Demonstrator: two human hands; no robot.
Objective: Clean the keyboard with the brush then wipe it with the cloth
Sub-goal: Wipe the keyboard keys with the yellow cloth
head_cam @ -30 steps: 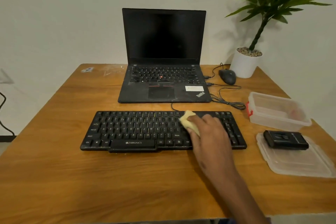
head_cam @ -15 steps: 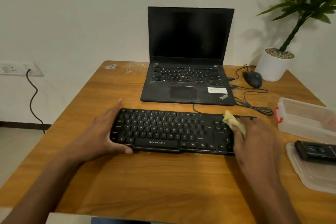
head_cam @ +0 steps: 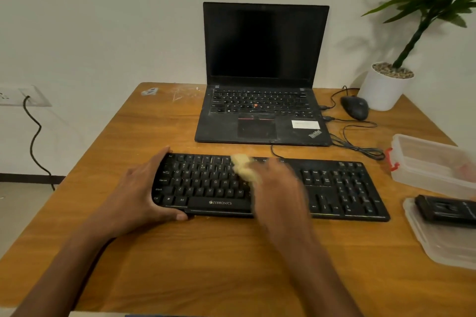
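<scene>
Keyboard [head_cam: 334, 188], black, marked ZEBRONICS, is lying flat on the wooden table [head_cam: 206, 265], just in front of the open laptop [head_cam: 262, 72]. Its cable is running back toward the laptop.

Left hand [head_cam: 136, 195] is gripping the keyboard's left end: fingers wrapping the far corner, thumb curling against the near edge.

Right hand [head_cam: 280, 193] is sitting over the middle of the key field, blurred. It is holding a crumpled yellow cloth [head_cam: 243, 168], which is poking out from the fingertips and lying on the keys around the upper letter rows. Fingers appear closed round the cloth; the exact finger layout cannot be made out through the blur.

Other items: a black mouse [head_cam: 355, 107] is sitting right of the laptop, with its cable looping on the table. A white pot with a green plant [head_cam: 383, 87] is standing at the far right corner. A clear plastic container [head_cam: 432, 162] is sitting at the right edge; nearer, its lid [head_cam: 443, 244] is lying flat with a black object [head_cam: 445, 211] resting on it. A wall socket [head_cam: 23, 96] with a dark cable plugged in is showing at left.
</scene>
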